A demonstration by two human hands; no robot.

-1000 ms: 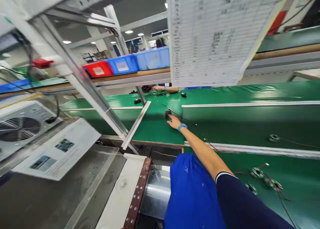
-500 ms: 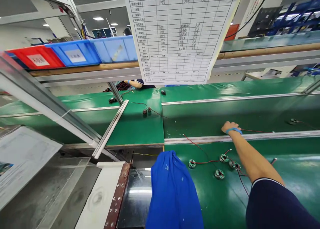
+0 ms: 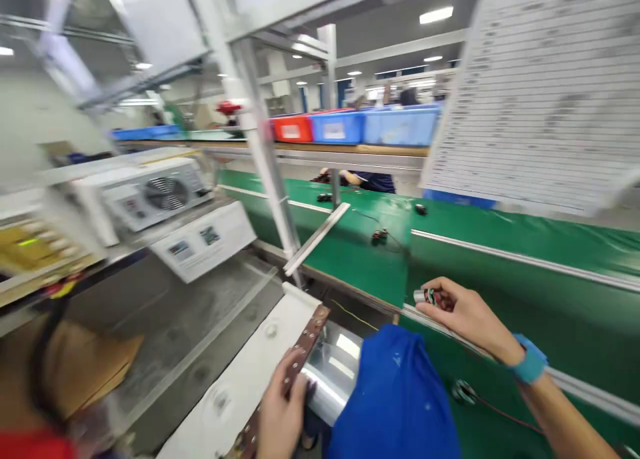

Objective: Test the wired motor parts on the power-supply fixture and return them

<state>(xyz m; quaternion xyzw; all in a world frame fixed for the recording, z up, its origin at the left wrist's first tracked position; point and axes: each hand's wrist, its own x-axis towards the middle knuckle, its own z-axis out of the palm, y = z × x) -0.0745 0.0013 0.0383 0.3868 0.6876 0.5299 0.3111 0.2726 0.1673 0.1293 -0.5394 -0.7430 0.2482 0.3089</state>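
Note:
My right hand [image 3: 463, 312] is closed round a small motor [image 3: 420, 297] with a silver can and a green circuit board, held above the rail of the green bench. Near the brown studded strip [image 3: 313, 329], my left hand [image 3: 283, 402] is raised, blurred, thumb and forefinger apart, with nothing visible between them. Beside it are a shiny metal plate [image 3: 327, 379] and a bunched blue cloth [image 3: 395, 399]. Another motor with a red lead [image 3: 465, 392] lies on the green bench below my right wrist.
Across the bench, small motors [image 3: 380, 235] lie on the green mat. A white strip [image 3: 317, 239] and an upright post [image 3: 265, 159] stand left of them. Red and blue bins [image 3: 337, 127] line the shelf. A paper form [image 3: 535, 112] hangs at right. Another person's arm [image 3: 353, 177] shows behind.
The view has swung left. My right hand has come back from the far channel and now holds a motor. My left hand has come into view.

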